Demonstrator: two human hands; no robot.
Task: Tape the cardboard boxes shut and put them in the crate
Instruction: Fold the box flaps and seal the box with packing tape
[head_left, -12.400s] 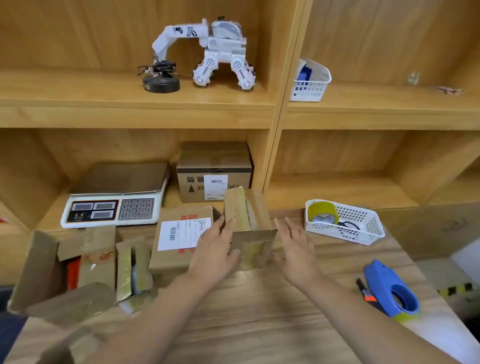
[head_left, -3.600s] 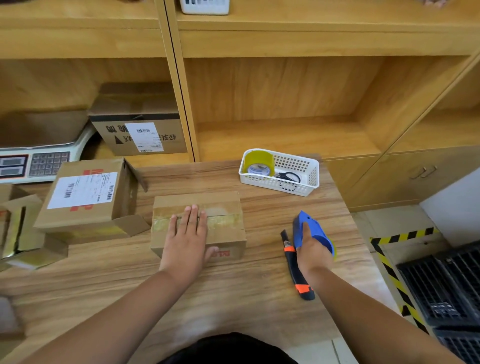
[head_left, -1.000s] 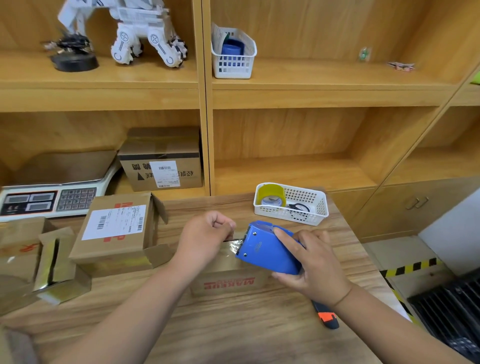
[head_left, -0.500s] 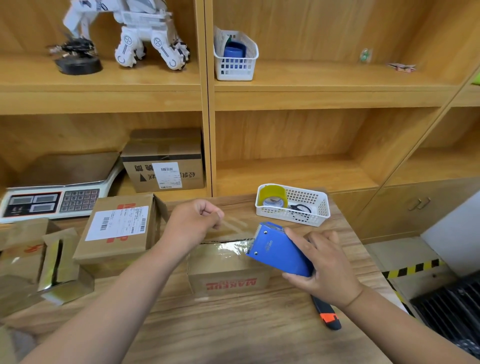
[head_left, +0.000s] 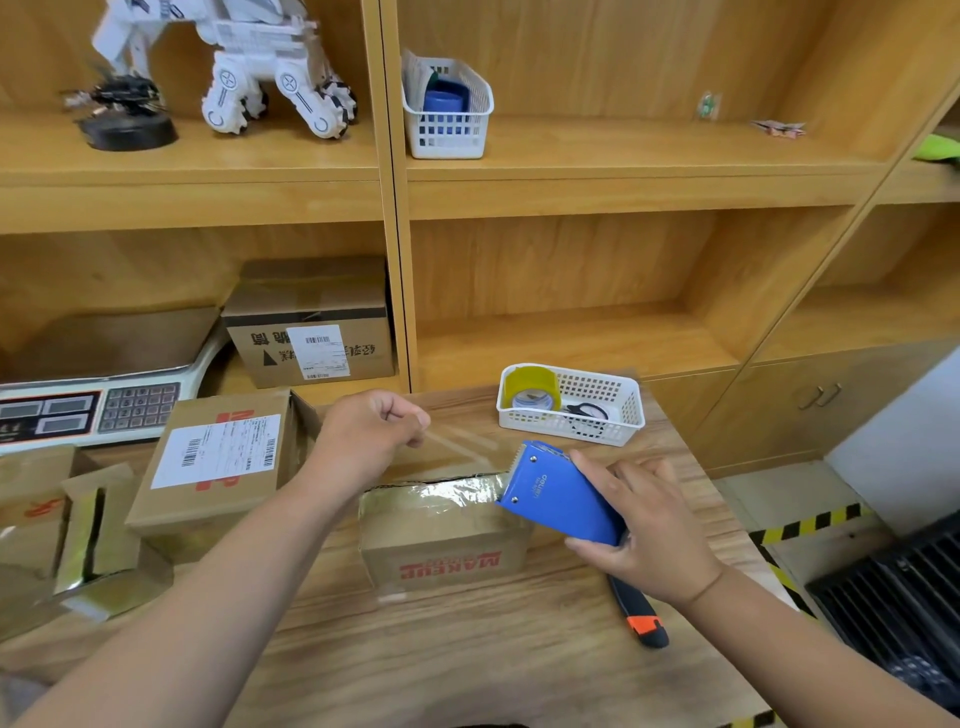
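One head view, wide-angle, close over the table (head_left: 467, 665), looking forward and down; shelves (head_left: 623, 179) at 12 o'clock.

A honey-coloured wooden shelving unit (head_left: 395, 197) fills the far side, split by an upright divider into open bays on two levels. In front of it stands a wood-grain surface (head_left: 467, 649). To the right, low cabinet doors (head_left: 779, 400) carry metal handles. The pale floor (head_left: 748, 493) at the right bears yellow-and-black striped tape (head_left: 810, 526), near a white wall (head_left: 909, 431). The light is soft and even.
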